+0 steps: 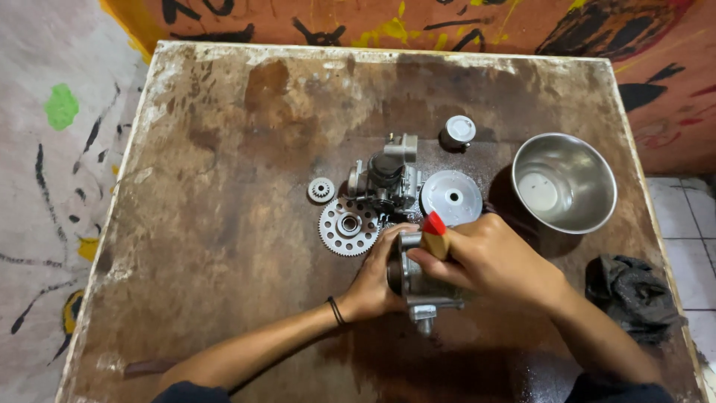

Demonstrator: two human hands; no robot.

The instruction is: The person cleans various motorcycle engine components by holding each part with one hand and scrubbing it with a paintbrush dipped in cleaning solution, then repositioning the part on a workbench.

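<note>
Left hand (375, 280) wraps a grey metal housing (421, 287) near the bench (224, 224) front; right hand (485, 257) pinches a red-capped wooden tool (435, 235) on it. Brushing seems underway; next, steady strokes. Big gear (347, 225) lies beyond.

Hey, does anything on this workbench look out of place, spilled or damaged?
Nothing spilled or toppled. The wooden tabletop is badly stained, its pale coating worn off along the edges. A crumpled dark rag lies at the right edge.

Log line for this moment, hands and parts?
left hand: steadies metal housing | right hand: grips red-tipped wooden handle | nearby: large gear, steel bowl
</note>
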